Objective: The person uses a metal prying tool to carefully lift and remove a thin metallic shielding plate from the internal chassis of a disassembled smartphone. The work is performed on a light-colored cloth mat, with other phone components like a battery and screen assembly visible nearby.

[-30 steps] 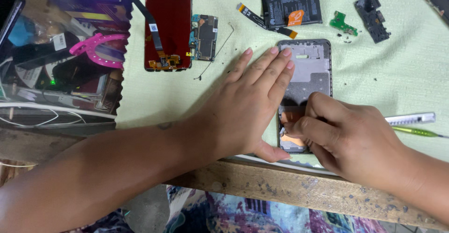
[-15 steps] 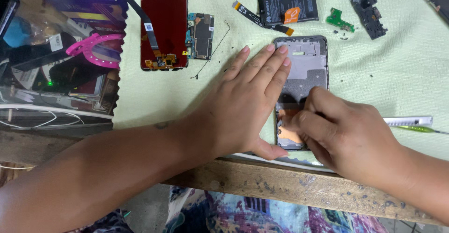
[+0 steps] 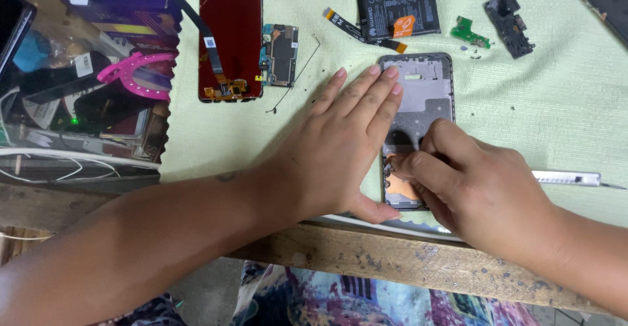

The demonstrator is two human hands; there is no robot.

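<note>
A person's left hand point(image 3: 340, 149) lies flat with fingers spread, pressing on the left edge of a grey phone frame point(image 3: 422, 97) that rests on the pale green mat point(image 3: 549, 123) near the front edge of the desk point(image 3: 366, 254). The right hand point(image 3: 471, 182) is curled over the frame's lower part, fingertips pressed together on a coppery patch point(image 3: 400, 185) inside it. Above the frame lie a black battery point(image 3: 398, 5), a small green circuit board point(image 3: 468, 35) and a black plastic part point(image 3: 507, 17). A red phone screen point(image 3: 230, 35) and a motherboard point(image 3: 280, 54) lie to the upper left. A utility knife point(image 3: 569, 178) lies just right of the right hand.
</note>
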